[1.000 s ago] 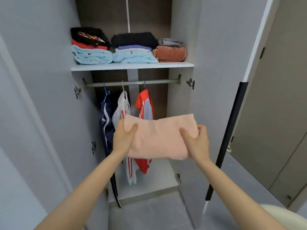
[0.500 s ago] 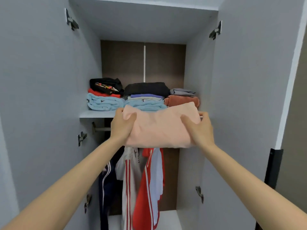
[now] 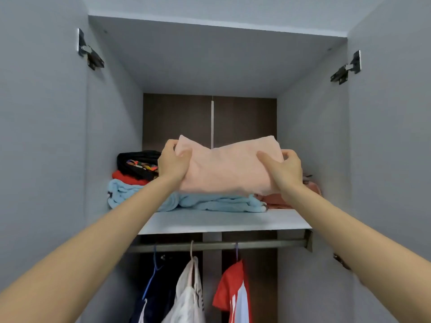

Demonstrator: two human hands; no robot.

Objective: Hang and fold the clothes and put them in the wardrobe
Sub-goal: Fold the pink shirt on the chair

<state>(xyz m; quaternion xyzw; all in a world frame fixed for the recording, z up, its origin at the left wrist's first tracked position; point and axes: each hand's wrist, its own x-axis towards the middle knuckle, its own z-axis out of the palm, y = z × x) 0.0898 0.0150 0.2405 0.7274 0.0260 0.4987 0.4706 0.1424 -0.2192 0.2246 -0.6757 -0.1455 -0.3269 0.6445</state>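
Observation:
I hold a folded pale pink garment (image 3: 227,166) up inside the open wardrobe, above the middle stack on the shelf (image 3: 221,221). My left hand (image 3: 173,163) grips its left end and my right hand (image 3: 283,169) grips its right end, thumbs on the near face. Under it lies a light blue folded piece (image 3: 219,202); whether the pink garment touches that stack is hidden. On the left sits a stack with a black patterned piece (image 3: 137,163), a red one (image 3: 127,178) and a light blue one (image 3: 123,192). A rust-coloured folded piece (image 3: 277,200) lies at the right.
Below the shelf a metal rail (image 3: 217,245) carries three hangers with a dark navy jacket (image 3: 158,290), a white garment (image 3: 186,294) and a red and white jacket (image 3: 235,292). Both grey wardrobe doors (image 3: 42,136) stand open at the sides, hinges (image 3: 89,51) showing.
Both hands have lifted the pink garment from the level of the hanging clothes up past the shelf edge to over the middle stack. My view has tilted upward and come closer.

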